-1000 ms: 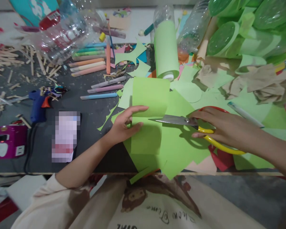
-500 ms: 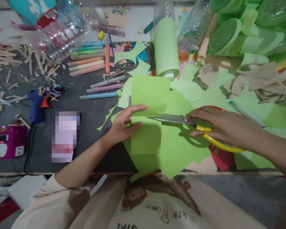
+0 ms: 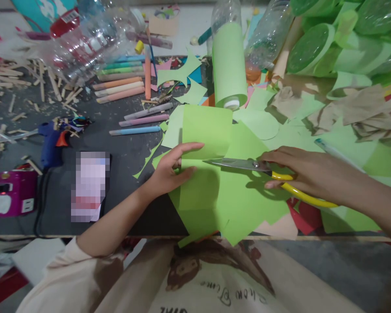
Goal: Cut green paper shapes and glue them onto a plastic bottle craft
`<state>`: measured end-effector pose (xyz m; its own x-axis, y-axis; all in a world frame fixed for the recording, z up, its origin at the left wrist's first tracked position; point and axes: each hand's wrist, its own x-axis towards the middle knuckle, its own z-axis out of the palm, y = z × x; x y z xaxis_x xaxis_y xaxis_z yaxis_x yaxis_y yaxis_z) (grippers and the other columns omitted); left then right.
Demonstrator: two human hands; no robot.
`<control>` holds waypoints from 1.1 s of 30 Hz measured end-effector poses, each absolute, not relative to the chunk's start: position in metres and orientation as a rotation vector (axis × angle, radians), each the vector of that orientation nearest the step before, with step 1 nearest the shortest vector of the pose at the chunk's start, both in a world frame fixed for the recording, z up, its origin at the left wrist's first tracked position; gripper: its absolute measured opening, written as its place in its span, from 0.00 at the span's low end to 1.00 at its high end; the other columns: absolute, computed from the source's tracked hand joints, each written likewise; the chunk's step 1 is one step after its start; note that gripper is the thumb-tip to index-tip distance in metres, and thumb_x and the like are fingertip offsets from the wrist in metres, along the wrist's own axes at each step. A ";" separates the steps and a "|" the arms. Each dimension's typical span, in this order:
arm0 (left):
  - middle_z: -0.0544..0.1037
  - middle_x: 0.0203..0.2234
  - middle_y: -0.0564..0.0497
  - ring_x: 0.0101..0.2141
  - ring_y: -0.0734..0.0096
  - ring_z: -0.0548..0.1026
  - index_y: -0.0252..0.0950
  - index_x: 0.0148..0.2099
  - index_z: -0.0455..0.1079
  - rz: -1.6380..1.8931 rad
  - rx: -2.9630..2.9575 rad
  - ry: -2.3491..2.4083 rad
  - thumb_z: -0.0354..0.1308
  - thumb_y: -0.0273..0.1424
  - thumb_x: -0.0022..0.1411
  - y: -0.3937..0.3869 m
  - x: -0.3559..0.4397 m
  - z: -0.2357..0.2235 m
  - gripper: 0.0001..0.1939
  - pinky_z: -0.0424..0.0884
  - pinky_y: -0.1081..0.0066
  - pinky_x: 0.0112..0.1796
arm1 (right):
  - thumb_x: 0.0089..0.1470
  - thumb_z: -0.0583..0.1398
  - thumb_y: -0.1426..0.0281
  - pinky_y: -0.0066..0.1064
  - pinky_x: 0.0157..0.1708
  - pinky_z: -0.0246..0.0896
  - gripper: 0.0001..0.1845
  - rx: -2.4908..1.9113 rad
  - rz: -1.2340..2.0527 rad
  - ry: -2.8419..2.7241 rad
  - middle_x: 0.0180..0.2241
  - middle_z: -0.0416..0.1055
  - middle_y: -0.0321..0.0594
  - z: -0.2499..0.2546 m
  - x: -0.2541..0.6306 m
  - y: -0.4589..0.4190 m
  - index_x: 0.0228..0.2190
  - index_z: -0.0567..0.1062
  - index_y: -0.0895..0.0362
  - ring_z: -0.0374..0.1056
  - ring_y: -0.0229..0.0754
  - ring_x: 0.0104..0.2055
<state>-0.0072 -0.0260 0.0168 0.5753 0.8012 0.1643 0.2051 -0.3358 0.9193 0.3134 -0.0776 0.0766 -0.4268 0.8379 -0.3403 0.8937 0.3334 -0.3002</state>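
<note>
My left hand [image 3: 169,171] grips the left edge of a bright green paper sheet [image 3: 205,130], thumb and fingers on either side of it. A line runs across the sheet at mid-height; whether it is a cut or a fold I cannot tell. In my right hand [image 3: 289,167] is a pair of scissors [image 3: 237,163] with yellow handles. Their blades lie along that line, looking nearly closed, tips pointing at my left hand. More green paper [image 3: 247,195] spreads underneath.
A bottle wrapped in light green paper [image 3: 230,65] lies beyond the sheet. Markers [image 3: 140,130], a blue glue gun [image 3: 50,143] and a phone [image 3: 89,187] are to the left. Crumpled brown paper [image 3: 368,113] and green bottles [image 3: 313,50] occupy the right.
The right hand has shifted slightly over the scissors, and the red part of the handle seen before is now hidden. The left hand stays on the sheet.
</note>
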 end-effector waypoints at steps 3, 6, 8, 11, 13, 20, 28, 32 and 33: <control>0.75 0.50 0.45 0.27 0.79 0.68 0.41 0.58 0.67 0.768 1.829 0.821 0.56 0.39 0.67 -0.027 -0.008 0.016 0.19 0.58 0.78 0.21 | 0.55 0.47 0.38 0.39 0.29 0.66 0.37 1.618 -0.764 2.402 0.41 0.75 0.49 0.077 0.312 -0.078 0.47 0.73 0.52 0.74 0.53 0.37; 0.74 0.52 0.45 0.26 0.80 0.68 0.41 0.59 0.66 0.755 1.807 0.801 0.57 0.37 0.67 -0.028 -0.007 0.015 0.20 0.58 0.78 0.21 | 0.55 0.46 0.37 0.39 0.30 0.67 0.38 1.621 -0.797 2.395 0.41 0.75 0.49 0.076 0.310 -0.078 0.47 0.73 0.52 0.74 0.55 0.38; 0.74 0.53 0.45 0.26 0.81 0.68 0.41 0.60 0.66 0.735 1.791 0.794 0.57 0.35 0.66 -0.028 -0.007 0.015 0.20 0.58 0.78 0.21 | 0.55 0.44 0.36 0.39 0.28 0.67 0.39 1.625 -0.803 2.392 0.41 0.75 0.50 0.076 0.307 -0.077 0.47 0.73 0.52 0.75 0.55 0.37; 0.74 0.52 0.45 0.34 0.74 0.74 0.40 0.60 0.67 0.716 1.792 0.790 0.57 0.32 0.65 -0.030 -0.006 0.015 0.21 0.62 0.78 0.23 | 0.53 0.42 0.34 0.40 0.28 0.67 0.43 1.613 -0.817 2.394 0.40 0.76 0.51 0.078 0.303 -0.076 0.47 0.74 0.53 0.75 0.56 0.37; 0.74 0.53 0.44 0.41 0.69 0.75 0.40 0.60 0.66 0.714 1.797 0.778 0.57 0.31 0.65 -0.030 -0.006 0.016 0.21 0.64 0.78 0.25 | 0.53 0.41 0.34 0.41 0.28 0.67 0.44 1.596 -0.827 2.410 0.39 0.76 0.51 0.079 0.300 -0.075 0.47 0.74 0.54 0.75 0.56 0.37; 0.75 0.52 0.44 0.35 0.74 0.75 0.40 0.60 0.66 0.728 1.838 0.757 0.57 0.33 0.66 -0.028 -0.006 0.018 0.21 0.60 0.79 0.22 | 0.56 0.42 0.37 0.39 0.27 0.65 0.42 1.573 -0.832 2.490 0.39 0.78 0.53 0.077 0.299 -0.075 0.46 0.75 0.55 0.75 0.55 0.36; 0.75 0.51 0.45 0.21 0.85 0.60 0.43 0.61 0.65 0.729 1.838 0.764 0.58 0.29 0.64 -0.029 -0.006 0.016 0.22 0.55 0.79 0.19 | 0.57 0.42 0.38 0.34 0.22 0.63 0.42 1.533 -0.827 2.550 0.37 0.79 0.53 0.077 0.299 -0.075 0.45 0.77 0.56 0.75 0.51 0.29; 0.74 0.52 0.46 0.19 0.87 0.54 0.43 0.60 0.65 0.754 1.846 0.737 0.57 0.27 0.64 -0.028 -0.005 0.016 0.22 0.54 0.79 0.18 | 0.56 0.38 0.36 0.35 0.22 0.63 0.46 1.548 -0.783 2.505 0.35 0.78 0.53 0.078 0.298 -0.075 0.45 0.76 0.56 0.75 0.52 0.28; 0.74 0.52 0.46 0.19 0.87 0.54 0.43 0.60 0.65 0.751 1.849 0.742 0.57 0.27 0.64 -0.027 -0.005 0.017 0.22 0.54 0.79 0.18 | 0.55 0.38 0.36 0.36 0.22 0.63 0.46 1.555 -0.783 2.484 0.35 0.78 0.53 0.078 0.298 -0.075 0.45 0.76 0.56 0.75 0.53 0.29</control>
